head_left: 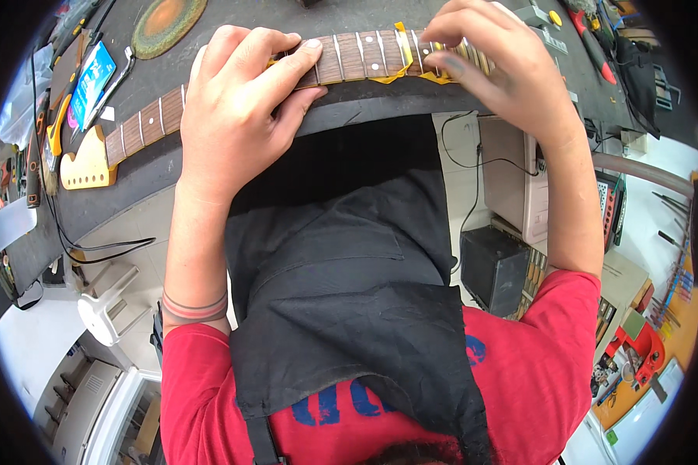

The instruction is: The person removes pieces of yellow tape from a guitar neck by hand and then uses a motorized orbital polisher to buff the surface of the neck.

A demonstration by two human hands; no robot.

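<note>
Fingers [275, 62] of the left hand [236, 116] lie stretched and slightly curled across the guitar neck [349, 56], pressing down on its fretboard with the thumb tucked at the near edge, so the hand rests flat on the wood more than it grips it. Nearest the camera hang a black apron [349, 294] and a red shirt [551, 364], with both bare forearms rising from them toward the dark surface [209, 54]. The right hand [496, 74] sits further along the same neck, its fingertips bunched and pinching at yellow masking tape [403, 46] wrapped across the frets; whether they actually have hold of the tape edge cannot be told. The neck lies flat on the surface near its front edge, its long axis running left to right across the view, with the pale headstock [89, 163] pointing to the person's left and lower in the picture, and the other end hidden under the right hand. Beyond the neck, a round green and orange pad [167, 23] rests at the far left, and red-handled tools [593, 43] lie at the far right.
</note>
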